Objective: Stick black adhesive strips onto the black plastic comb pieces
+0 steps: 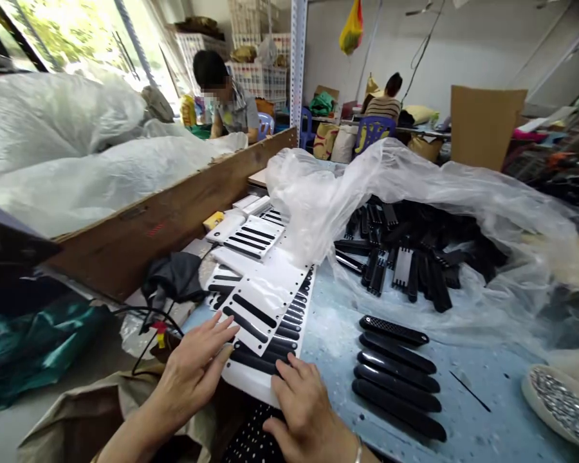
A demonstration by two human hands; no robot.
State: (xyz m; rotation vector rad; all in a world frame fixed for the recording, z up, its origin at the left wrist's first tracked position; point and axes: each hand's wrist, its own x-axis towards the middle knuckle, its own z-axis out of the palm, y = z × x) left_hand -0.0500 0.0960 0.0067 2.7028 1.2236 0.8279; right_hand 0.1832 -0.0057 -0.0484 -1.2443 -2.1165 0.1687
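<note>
My left hand (193,363) lies with fingers stretched out at the left edge of a white sheet (255,289) bearing long black strips, fingertips near the lower strip. My right hand (303,402) is at the near right edge of a lower white sheet (251,381) lined with many black strips; its fingers are slightly bent, the thumb apart, and nothing shows in its grasp. To the right, several long black handle-like pieces (398,370) lie in a row on the blue table (328,328). The top one has a textured face.
A clear plastic bag (367,173) spills black plastic parts (405,257) behind the row. At right stands a bowl (535,392) of small metal pieces. A thin black stick (470,391) lies nearby. A wooden board (174,212) borders the left. Two people sit farther back.
</note>
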